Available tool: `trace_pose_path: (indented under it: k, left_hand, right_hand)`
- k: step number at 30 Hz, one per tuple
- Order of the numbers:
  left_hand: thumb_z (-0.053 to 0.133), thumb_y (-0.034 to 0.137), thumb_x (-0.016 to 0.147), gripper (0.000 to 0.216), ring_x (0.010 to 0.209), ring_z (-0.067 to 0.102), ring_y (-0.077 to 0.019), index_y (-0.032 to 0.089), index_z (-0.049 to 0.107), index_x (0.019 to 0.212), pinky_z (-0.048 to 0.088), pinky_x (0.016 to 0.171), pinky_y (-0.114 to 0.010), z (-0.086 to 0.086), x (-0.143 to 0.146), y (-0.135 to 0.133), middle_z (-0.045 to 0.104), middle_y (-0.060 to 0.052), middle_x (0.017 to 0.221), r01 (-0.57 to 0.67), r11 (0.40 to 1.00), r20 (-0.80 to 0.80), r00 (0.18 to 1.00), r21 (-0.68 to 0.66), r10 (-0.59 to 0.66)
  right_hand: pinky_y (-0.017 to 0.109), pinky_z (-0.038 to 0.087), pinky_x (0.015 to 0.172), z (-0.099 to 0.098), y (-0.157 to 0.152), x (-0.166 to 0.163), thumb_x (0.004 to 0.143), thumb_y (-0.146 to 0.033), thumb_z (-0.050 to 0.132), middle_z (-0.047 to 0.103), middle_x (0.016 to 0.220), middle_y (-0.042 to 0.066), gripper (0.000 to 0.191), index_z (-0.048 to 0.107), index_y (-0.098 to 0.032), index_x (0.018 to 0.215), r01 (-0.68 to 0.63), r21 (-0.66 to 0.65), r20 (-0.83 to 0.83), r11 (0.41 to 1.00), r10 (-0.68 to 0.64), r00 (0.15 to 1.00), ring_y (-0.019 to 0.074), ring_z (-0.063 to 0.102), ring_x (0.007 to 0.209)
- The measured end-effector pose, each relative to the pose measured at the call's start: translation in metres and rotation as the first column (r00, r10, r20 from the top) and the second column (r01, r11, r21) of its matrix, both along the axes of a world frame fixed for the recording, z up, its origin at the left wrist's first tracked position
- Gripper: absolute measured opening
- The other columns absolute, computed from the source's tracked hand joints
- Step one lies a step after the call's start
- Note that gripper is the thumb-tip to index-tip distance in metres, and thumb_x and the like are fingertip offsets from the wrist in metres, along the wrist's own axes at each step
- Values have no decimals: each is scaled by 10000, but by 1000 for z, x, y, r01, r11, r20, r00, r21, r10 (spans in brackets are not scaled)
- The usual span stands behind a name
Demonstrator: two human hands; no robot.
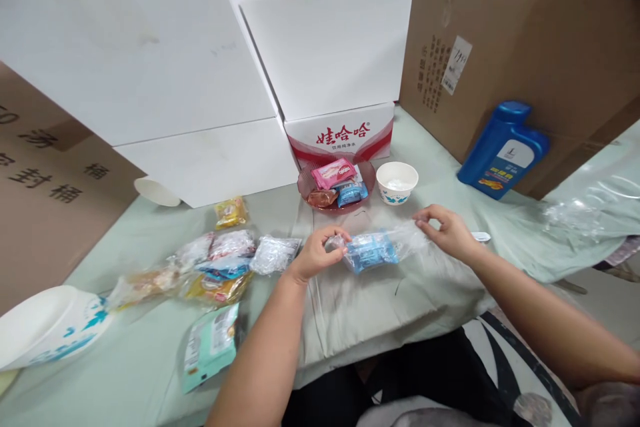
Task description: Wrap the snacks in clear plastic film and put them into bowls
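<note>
A clear plastic bag [407, 237] with a blue snack packet [373, 250] inside lies near the table's front edge. My left hand [319, 255] pinches the bag's left end, thumb against fingers. At the other end, my right hand [444, 230] grips the bag's loose film between thumb and fingertips. Just beyond stands a pink glass bowl [371, 192] holding several wrapped snacks, among them a pink packet [333, 173]. Beside it is a paper cup [397, 181] with something whitish inside that I cannot make out.
Several bagged snacks [215, 267] and a mint-green pouch [211, 347] lie to the left, near a large paper bowl [55, 327]. A blue bottle [503, 150] leans by a cardboard box [515, 60] at right. White boxes [330, 53] wall the back; a person's head shows behind.
</note>
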State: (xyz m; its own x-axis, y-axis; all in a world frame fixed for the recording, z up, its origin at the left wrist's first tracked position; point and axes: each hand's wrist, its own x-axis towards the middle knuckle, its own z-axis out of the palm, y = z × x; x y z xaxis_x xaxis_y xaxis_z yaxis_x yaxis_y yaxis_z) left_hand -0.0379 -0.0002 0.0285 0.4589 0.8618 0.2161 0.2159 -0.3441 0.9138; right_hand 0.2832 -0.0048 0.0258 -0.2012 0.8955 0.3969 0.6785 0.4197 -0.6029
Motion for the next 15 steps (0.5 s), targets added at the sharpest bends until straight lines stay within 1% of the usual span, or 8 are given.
trace_pose_path:
  k: [3,6,8,9,10,12,13,15]
  left_hand:
    - [694,435,744,279,896,610,-222,185,599,664,475,890,-357,1,-4,5,620,-58,826,36,998,74,997,45,-40]
    - [725,515,722,377,895,608,-215,192,555,629,492,888,-366,0,-5,7,601,-60,844,-153,985,177,974,78,138]
    - [740,543,705,405,791,611,-185,191,554,627,523,798,-337,1,-7,7,600,-48,795,-272,959,259,934,73,245]
    - [741,557,702,417,723,612,-171,188,562,621,533,736,-321,2,-8,5,603,-41,753,-272,961,287,926,51,246]
    - [739,575,699,430,663,614,-164,185,579,616,537,677,-312,4,-10,4,613,-40,716,-219,976,299,932,15,204]
    - [743,610,683,439,621,650,-191,185,647,628,553,624,-330,11,-11,-1,666,-63,689,40,995,249,968,-88,-16]
    - [749,612,677,427,657,681,-221,190,693,661,569,646,-354,14,-11,-3,701,-83,714,207,967,199,964,-147,-176]
    - [760,573,693,378,796,719,-271,208,765,787,582,750,-395,20,-8,-7,752,-112,828,461,853,99,887,-246,-451]
  right_hand:
    - [368,524,711,0,-7,20,858,-337,520,677,876,76,165,625,-213,890,197,37,-26,980,-197,980,224,642,791]
    - [413,517,778,7,-20,17,877,-343,508,659,982,113,191,606,-218,983,304,189,-36,934,-302,952,257,631,902]
    - [402,507,791,17,-32,7,914,-335,480,659,959,108,181,599,-227,998,225,260,-35,939,-223,974,246,631,895]
    - [378,506,768,21,-38,0,930,-327,465,663,916,95,174,601,-231,981,110,261,-9,959,-111,994,229,634,850]
    - [350,502,734,25,-43,-6,943,-320,454,665,869,80,176,606,-232,959,-43,234,38,971,35,999,208,634,798]
    - [300,476,665,29,-51,-17,963,-319,445,665,798,53,205,624,-229,920,-350,104,172,931,330,928,172,622,714]
    - [286,461,644,29,-53,-22,972,-327,444,665,782,45,227,636,-224,910,-440,29,241,897,421,875,161,616,693]
    - [280,443,629,24,-51,-27,986,-346,437,666,783,48,270,659,-209,914,-454,-58,367,889,442,818,160,612,689]
